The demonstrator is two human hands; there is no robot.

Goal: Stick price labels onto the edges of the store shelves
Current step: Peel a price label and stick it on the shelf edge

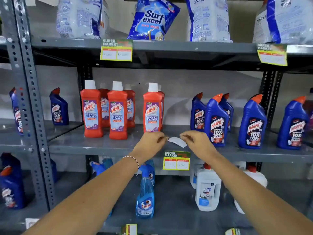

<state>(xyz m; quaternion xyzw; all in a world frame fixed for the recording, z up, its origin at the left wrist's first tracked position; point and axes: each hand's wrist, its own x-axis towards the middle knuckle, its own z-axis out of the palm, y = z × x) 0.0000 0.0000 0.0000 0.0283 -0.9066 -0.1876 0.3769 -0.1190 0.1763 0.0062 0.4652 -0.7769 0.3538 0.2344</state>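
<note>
A yellow and green price label (176,160) hangs from the front edge of the middle shelf (101,148). Just above it, my left hand (150,143) and my right hand (196,141) pinch the two ends of a small white paper strip (177,141) over the shelf board. The strip sags a little between my fingers. Two more price labels (116,50) (272,54) are stuck on the edge of the upper shelf (194,47).
Red Harpic bottles (117,111) stand left of my hands, blue Harpic bottles (216,121) to the right. Detergent bags (152,19) fill the top shelf. A blue spray bottle (145,194) and a white Domex bottle (207,189) stand on the lower shelf. A grey perforated upright (32,102) is at the left.
</note>
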